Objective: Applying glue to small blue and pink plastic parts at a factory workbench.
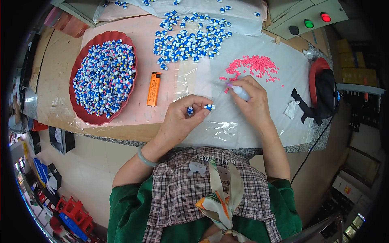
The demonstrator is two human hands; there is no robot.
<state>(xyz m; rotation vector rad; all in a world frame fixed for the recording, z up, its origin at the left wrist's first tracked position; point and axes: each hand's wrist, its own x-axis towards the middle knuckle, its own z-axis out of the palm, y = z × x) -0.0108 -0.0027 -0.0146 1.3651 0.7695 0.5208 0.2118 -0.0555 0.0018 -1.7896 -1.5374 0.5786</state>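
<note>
My left hand (184, 117) pinches a small blue-and-white figurine (209, 107) between thumb and forefinger. A second blue-and-white piece (190, 110) is tucked among its fingers. My right hand (252, 99) is closed round a small translucent glue bottle (240, 92), whose purple-tipped nozzle points toward the pink pieces. Just beyond that tip lies a scattered heap of tiny pink pieces (255, 65). Farther off, a spread of blue-and-white figurines (190, 42) covers the sheet. At left, a red scalloped tray (74, 91) is heaped with similar figurines carrying pink and yellow bits.
An orange lighter (153, 89) lies between the tray and my left hand. At the right edge are a black pouch (326, 95), a black strap (303, 106) and a crumpled white tissue (291, 109). A grey control box (310, 18) with coloured buttons stands at the back right.
</note>
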